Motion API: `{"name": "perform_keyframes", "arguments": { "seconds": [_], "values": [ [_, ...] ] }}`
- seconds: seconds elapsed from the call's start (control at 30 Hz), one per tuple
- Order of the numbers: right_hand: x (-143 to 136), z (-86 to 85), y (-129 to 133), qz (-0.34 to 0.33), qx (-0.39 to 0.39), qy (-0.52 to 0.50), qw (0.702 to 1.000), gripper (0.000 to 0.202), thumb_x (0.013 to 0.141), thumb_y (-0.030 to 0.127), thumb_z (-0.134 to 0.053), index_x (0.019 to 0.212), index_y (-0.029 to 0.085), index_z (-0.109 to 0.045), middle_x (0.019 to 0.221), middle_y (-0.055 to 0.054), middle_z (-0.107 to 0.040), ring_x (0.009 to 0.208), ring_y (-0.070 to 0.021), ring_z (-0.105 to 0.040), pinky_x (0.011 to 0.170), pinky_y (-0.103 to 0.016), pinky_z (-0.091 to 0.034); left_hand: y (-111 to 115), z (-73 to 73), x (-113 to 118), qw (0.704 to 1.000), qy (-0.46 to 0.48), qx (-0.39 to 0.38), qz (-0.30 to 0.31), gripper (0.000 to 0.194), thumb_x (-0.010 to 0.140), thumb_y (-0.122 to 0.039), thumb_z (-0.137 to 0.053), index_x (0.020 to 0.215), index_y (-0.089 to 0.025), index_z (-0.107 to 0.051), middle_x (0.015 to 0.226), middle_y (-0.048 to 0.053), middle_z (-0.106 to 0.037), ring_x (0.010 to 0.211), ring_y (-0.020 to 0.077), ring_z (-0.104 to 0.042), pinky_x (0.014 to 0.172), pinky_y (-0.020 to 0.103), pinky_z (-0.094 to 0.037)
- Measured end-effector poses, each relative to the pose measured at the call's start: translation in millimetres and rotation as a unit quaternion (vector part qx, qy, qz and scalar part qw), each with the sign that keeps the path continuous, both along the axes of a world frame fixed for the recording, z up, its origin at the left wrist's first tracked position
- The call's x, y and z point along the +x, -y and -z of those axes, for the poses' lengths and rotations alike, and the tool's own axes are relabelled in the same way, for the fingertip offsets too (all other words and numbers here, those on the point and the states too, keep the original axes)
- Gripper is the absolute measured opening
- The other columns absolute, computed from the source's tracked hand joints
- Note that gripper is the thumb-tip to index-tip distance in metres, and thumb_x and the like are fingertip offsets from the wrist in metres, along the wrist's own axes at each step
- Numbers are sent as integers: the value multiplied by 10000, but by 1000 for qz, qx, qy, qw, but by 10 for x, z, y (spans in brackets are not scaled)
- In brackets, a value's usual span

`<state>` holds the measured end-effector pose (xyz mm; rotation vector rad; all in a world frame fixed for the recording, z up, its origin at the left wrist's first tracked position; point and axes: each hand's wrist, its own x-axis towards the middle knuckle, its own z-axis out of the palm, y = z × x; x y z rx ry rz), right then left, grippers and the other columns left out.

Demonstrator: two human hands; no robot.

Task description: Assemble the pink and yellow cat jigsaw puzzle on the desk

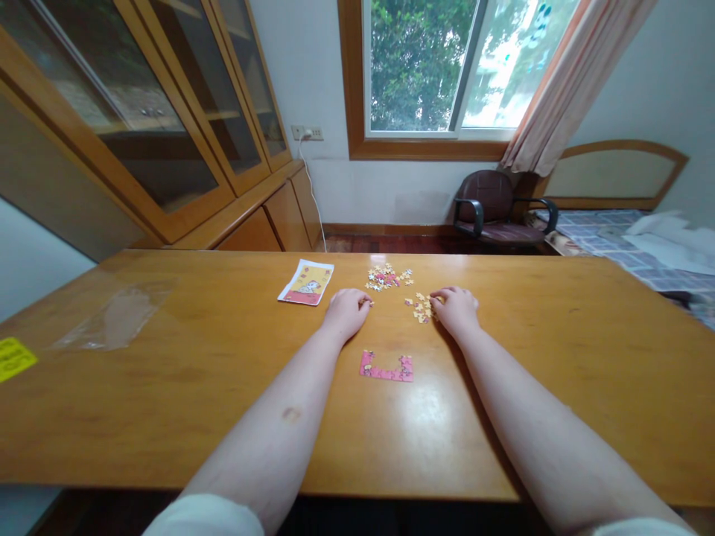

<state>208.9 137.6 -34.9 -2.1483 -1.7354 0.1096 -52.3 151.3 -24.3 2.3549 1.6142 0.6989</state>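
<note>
The U-shaped pink puzzle section (386, 373) lay between the hands and the near edge of the tabletop (223, 424). The left hand (346, 309) had its fingertips closed on a small piece (369, 302); the right hand (456, 309) curled over loose yellow pieces (421, 309), its hold unclear. Near the far edge sat a mixed pile (387, 278) and, leftward, a picture card (306, 284).

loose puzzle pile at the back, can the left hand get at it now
Likely yes: the pile lies just beyond and right of the left hand, with only bare table between them. The hand seems to have a small piece at its fingertips, which might need setting down first.
</note>
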Motion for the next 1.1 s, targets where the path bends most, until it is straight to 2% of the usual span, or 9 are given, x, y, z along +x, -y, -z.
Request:
{"name": "perform_keyframes", "arguments": {
  "seconds": [0.13, 0.3, 0.4, 0.6, 0.83, 0.93, 1.1],
  "values": [
    [10, 11, -7, -1, -8, 6, 1000, 273, 854, 287, -500, 998, 317, -729, 1135, -35, -647, 1073, -256, -489, 896, -388, -335, -1, -4, -1, 1000, -2, -2, 0, 218, 826, -256, -500, 856, -213, -711, 922, 42, -709, 925, 216, -599, 860, 343, -449],
    [7, 8, -5, 11, -12, 19, 1000, 281, 867, 374, -503, 1003, 278, -729, 1148, -51, -645, 1080, -271, -483, 902, -400, -332, 4, -7, -2, 1000, -1, -1, -1, 214, 829, -266, -502, 852, -215, -709, 922, 39, -709, 924, 218, -595, 856, 344, -444],
    [3, 1, -10, 10, -18, 20, 1000, 269, 871, 374, -505, 989, 284, -730, 1139, -47, -647, 1085, -271, -481, 898, -397, -331, 4, -5, -5, 1000, 2, -3, 0, 211, 826, -264, -505, 849, -213, -709, 916, 36, -708, 916, 218, -594, 849, 346, -446],
    [-3, 1, -32, 13, -36, 19, 999, 249, 869, 278, -495, 972, 274, -721, 1135, -63, -642, 1087, -260, -488, 894, -379, -332, 10, -16, -5, 1000, 2, -5, -1, 214, 824, -265, -504, 853, -213, -709, 924, 36, -708, 922, 216, -591, 856, 344, -446],
    [11, -24, -4, 25, -7, 4, 1000, 336, 849, 175, -432, 1023, 246, -710, 1134, -80, -646, 1071, -264, -494, 889, -385, -334, 15, -18, -3, 1000, 3, -6, -1, 215, 825, -261, -504, 865, -217, -710, 931, 39, -707, 930, 220, -594, 871, 349, -451],
    [1, -35, 14, 21, -7, 5, 1000, 311, 844, 216, -448, 991, 246, -721, 1118, -87, -646, 1062, -266, -496, 896, -390, -335, 13, -13, -5, 1000, 4, -5, 0, 212, 825, -260, -507, 865, -220, -712, 931, 41, -707, 934, 218, -596, 878, 346, -451],
    [-9, -42, 25, 8, -9, 12, 1000, 271, 830, 385, -525, 932, 246, -735, 1079, -90, -647, 1045, -272, -496, 901, -400, -334, 6, -17, -4, 1000, 5, -10, 2, 217, 826, -259, -507, 861, -212, -716, 933, 47, -709, 929, 221, -598, 871, 356, -458]
  ]
}}
